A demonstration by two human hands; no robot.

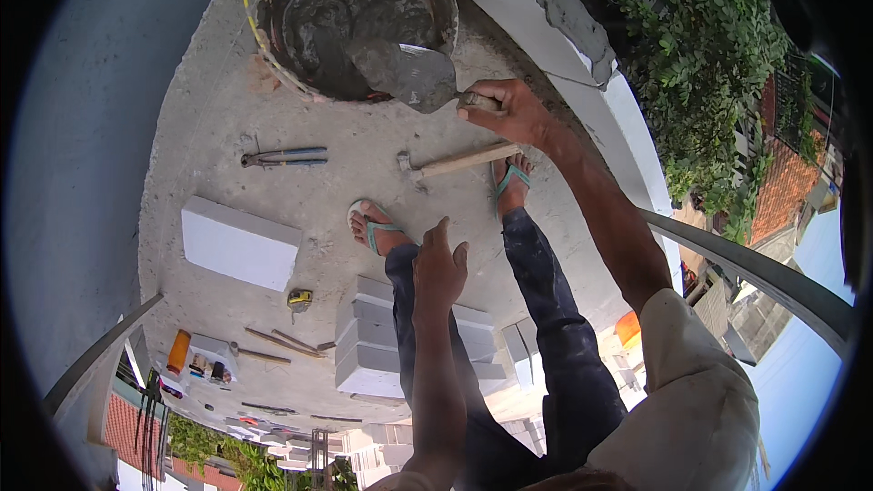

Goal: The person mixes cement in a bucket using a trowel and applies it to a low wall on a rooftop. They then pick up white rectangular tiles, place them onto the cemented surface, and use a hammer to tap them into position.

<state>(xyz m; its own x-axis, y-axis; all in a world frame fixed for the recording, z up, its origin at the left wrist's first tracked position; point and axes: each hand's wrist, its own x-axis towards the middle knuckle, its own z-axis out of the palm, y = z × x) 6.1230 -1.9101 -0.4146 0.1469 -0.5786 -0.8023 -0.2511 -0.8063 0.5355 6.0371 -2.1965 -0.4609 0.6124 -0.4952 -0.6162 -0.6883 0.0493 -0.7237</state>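
Observation:
My right hand [514, 113] is closed round the handle of a trowel [423, 78] at the upper middle. The blade reaches over the rim of a round bucket [452, 14] and carries some grey mortar. More wet mortar [332, 23] fills the bucket's bottom. My left hand [440, 265] hangs over my legs, holding nothing, with its fingers stretched out and partly apart. A hammer with a wooden handle [464, 160] lies on the floor between my feet and the bucket, below the trowel.
A low white block wall [627, 127] topped with mortar runs along the right. Pincers [284, 157], a white block [241, 241] and a tape measure [299, 301] lie on the concrete floor at left. Stacked blocks [371, 345] stand beside my legs, with wooden-handled tools [284, 343] nearby.

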